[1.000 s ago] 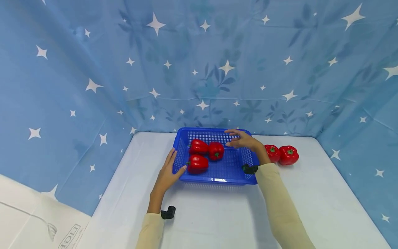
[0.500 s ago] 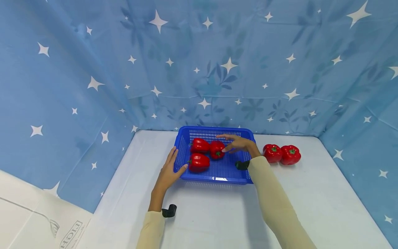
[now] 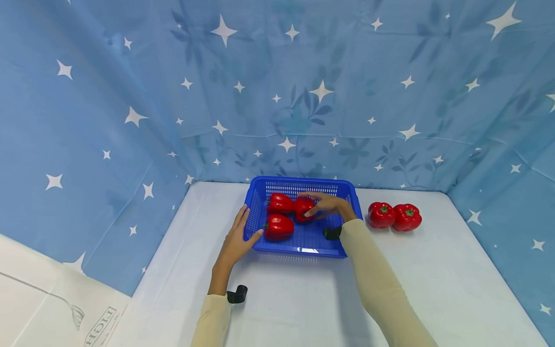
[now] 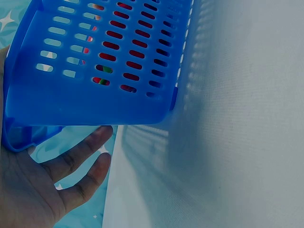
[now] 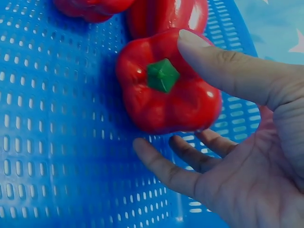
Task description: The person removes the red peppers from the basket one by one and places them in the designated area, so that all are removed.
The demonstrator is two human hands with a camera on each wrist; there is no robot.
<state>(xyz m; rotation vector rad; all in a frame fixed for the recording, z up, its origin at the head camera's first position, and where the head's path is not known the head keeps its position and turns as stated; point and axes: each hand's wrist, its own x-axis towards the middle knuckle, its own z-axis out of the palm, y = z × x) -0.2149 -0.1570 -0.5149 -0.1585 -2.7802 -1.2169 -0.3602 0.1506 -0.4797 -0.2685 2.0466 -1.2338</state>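
Three red bell peppers lie in the left half of a blue plastic basket (image 3: 303, 250). My right hand (image 3: 326, 204) reaches into it, fingers and thumb around the right-hand bell pepper (image 5: 159, 102). In the right wrist view the thumb lies on its top beside the green stem, with several fingertips at its lower edge. The other two bell peppers are the back one (image 3: 280, 203) and the front one (image 3: 278, 227). My left hand (image 3: 236, 244) rests along the basket's left end, fingers extended and thumb at the front corner; the left wrist view shows two spread fingers (image 4: 78, 183).
Two more red bell peppers, one (image 3: 381, 215) touching the other (image 3: 407, 217), sit on the white table (image 3: 286, 299) right of the basket. Blue star-patterned curtains (image 3: 260, 96) enclose the table at the back and sides.
My right hand has moved left and down from the basket's right side onto the right-hand bell pepper inside. My left hand has stayed at the basket's left end.
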